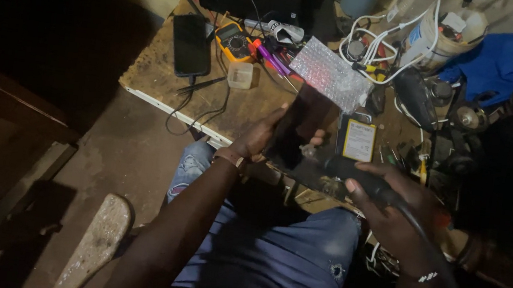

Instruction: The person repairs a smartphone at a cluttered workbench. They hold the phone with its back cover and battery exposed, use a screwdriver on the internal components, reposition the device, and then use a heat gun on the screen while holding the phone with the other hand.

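Left hand [262, 135] reaches forward over the lap, fingers wrapped round the edge of a dark flat panel [300, 140], tilting it up at the near edge of the surface [160, 75]. Right hand [393, 208] bent inward, fingers closed on a black corded tool [358, 172], tip at the panel. On the surface: one phone [191, 44], one yellow meter [235, 42], one bubble wrap sheet [330, 74].
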